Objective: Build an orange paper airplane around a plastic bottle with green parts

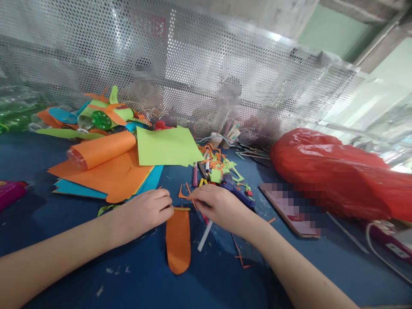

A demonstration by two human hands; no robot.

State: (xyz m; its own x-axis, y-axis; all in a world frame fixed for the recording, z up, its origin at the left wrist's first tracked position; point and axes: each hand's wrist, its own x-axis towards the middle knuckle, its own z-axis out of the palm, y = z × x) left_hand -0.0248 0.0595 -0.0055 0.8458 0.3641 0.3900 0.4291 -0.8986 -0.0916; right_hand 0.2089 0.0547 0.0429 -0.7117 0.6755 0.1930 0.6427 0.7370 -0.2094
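Observation:
My left hand (149, 212) is closed, its curled fingertips at the top left corner of an orange paper piece (178, 242). That piece has a rounded lower end and a narrow fold along its top edge, and lies on the blue table. To the right, my right hand (220, 206) has its fingers drawn together on a thin orange paper scrap (184, 193), its fingertips partly hidden. Behind that hand lie a blue glue gun (238, 195), markers (195, 174) and many orange and green offcuts (216, 175). A white strip (205, 236) lies below it.
Orange sheets (106, 180), an orange-wrapped bottle (103, 150) and a green sheet (167, 146) are stacked at left, before decorated bottles (106, 109). At right are a phone (289, 210) and a red plastic bag (334, 171). A perforated metal screen (199, 56) stands behind.

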